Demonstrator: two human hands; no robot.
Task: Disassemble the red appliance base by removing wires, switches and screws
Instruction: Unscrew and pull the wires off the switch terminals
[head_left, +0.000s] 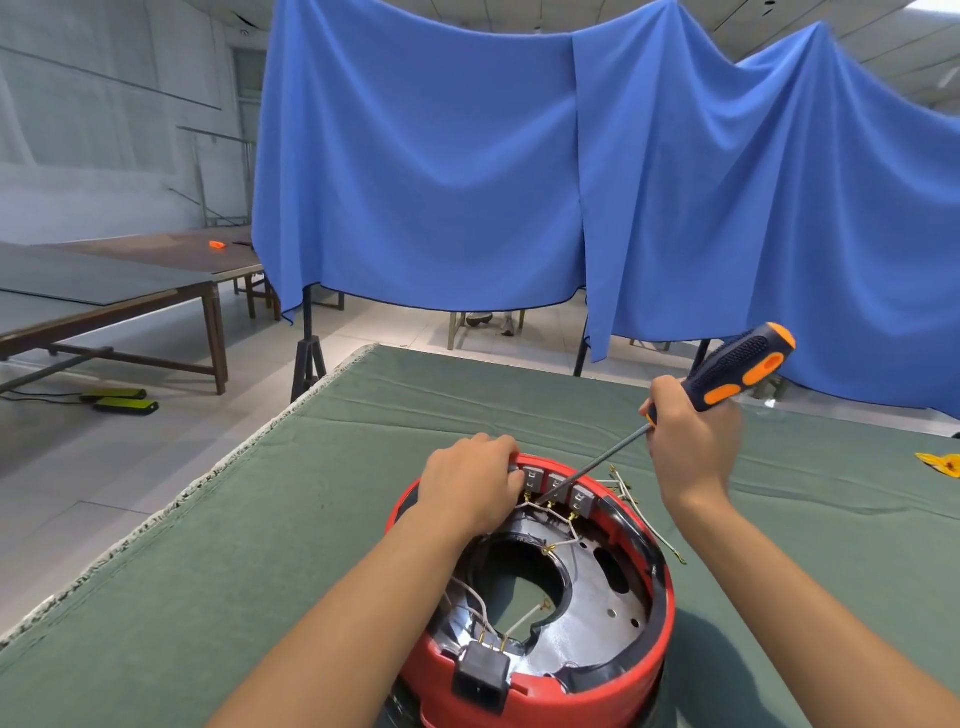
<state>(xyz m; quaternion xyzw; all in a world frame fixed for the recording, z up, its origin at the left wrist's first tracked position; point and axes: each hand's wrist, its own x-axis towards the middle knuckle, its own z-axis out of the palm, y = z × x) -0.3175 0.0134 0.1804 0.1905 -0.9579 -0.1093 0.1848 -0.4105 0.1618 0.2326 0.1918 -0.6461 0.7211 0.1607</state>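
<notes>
The red appliance base (660, 654) lies upside down on the green cloth, its dark inner plate showing. Grey switches (557, 483) line its far rim, joined by white wires (563, 543) with brass terminals. A black power socket (480, 670) sits at its near rim. My left hand (470, 483) grips the far left rim beside the switches. My right hand (693, 441) holds a black and orange screwdriver (737, 371); its shaft slants down and its tip meets the wires just below the middle switch.
Loose wires (623, 486) lie on the green-covered table (311, 519) just past the base. A yellow scrap (940, 462) sits at the right edge. A blue curtain (519, 182) hangs behind the table; dark tables (104, 291) stand at the left.
</notes>
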